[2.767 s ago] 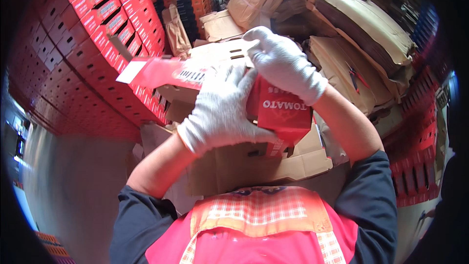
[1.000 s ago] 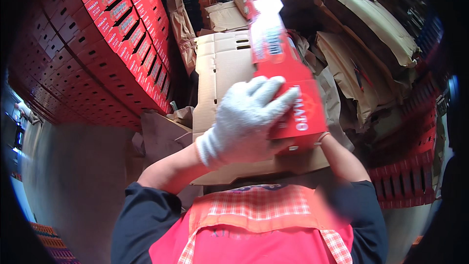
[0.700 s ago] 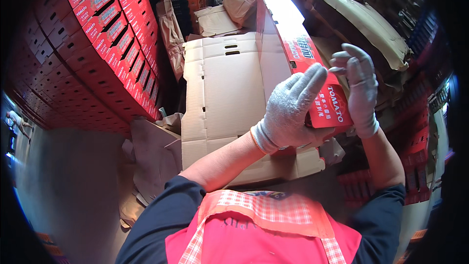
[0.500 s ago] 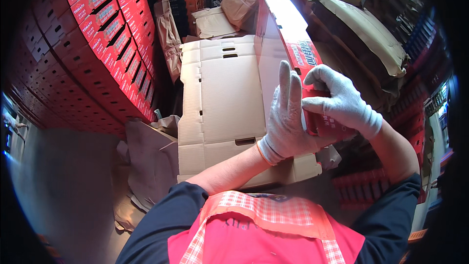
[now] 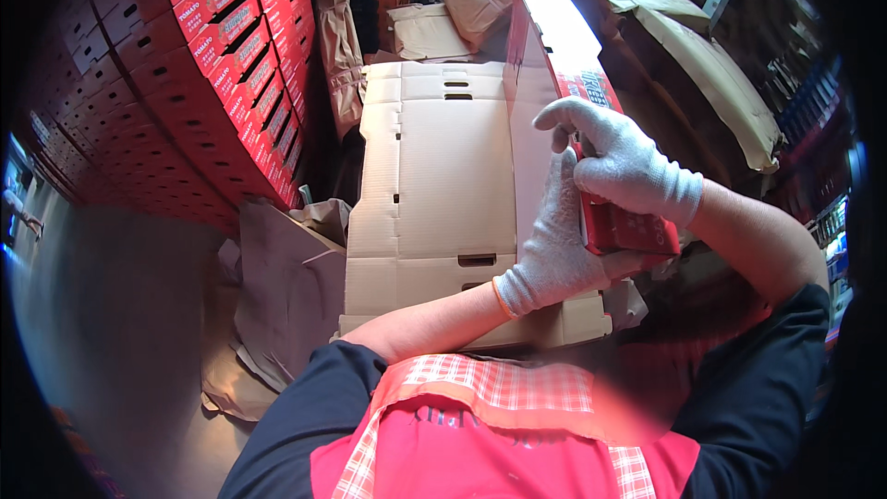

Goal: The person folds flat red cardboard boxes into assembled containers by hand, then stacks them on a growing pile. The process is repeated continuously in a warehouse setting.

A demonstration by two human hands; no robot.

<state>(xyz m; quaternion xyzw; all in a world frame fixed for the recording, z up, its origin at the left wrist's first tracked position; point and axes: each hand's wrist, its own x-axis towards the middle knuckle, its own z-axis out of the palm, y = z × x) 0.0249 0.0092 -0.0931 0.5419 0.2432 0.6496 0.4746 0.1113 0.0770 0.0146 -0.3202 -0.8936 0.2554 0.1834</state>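
A partly folded cardboard box [image 5: 453, 176] lies in front of me, its bare tan inside facing up. Its right side stands upright, with a red printed outer panel [image 5: 628, 227]. My left hand [image 5: 559, 245], in a pale knit glove, holds this side low down, fingers pointing up along its inner face. Above it my right hand [image 5: 628, 155], gloved too, is closed over the panel's top edge with bent fingers. The right hand partly hides the left fingertips, and both hands cover part of the fold between them.
Tall stacks of red printed cartons [image 5: 231, 46] rise at the left. Brown paper-wrapped bundles [image 5: 716, 74] lie at the far right, and a crumpled paper wrapper [image 5: 340, 55] stands behind the box. Loose grey-brown sheets [image 5: 286, 282] lean at the box's left.
My left fingers, stretched up and apart before, are now lower and partly behind my right hand. The right hand has shifted inward over the panel's edge. The whole view has shifted slightly.
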